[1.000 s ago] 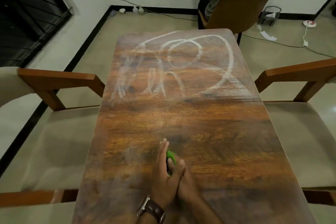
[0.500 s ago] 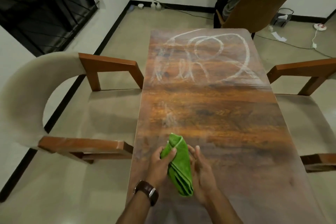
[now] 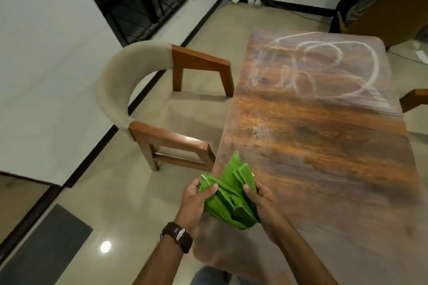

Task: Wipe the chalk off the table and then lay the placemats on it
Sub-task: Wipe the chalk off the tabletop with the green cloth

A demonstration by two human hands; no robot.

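Note:
A crumpled green cloth (image 3: 228, 196) is lifted off the near left corner of the brown wooden table (image 3: 324, 146). My left hand (image 3: 194, 201), with a brown watch on its wrist, pinches the cloth's left fold. My right hand (image 3: 261, 199) grips its right side. White chalk lines (image 3: 324, 62) cover the far half of the table, and a faint chalk smudge (image 3: 259, 129) shows near the left edge. No placemats are in view.
A beige chair with wooden arms (image 3: 162, 109) stands close against the table's left side. Another chair's arm (image 3: 414, 99) juts in at the right. At the far end a person sits on a wooden chair (image 3: 389, 18). A dark mat (image 3: 46, 250) lies on the floor at lower left.
Both hands lifted the green cloth off the table and pulled its folds apart near the left corner. The view swung left, bringing the left chair and floor into sight.

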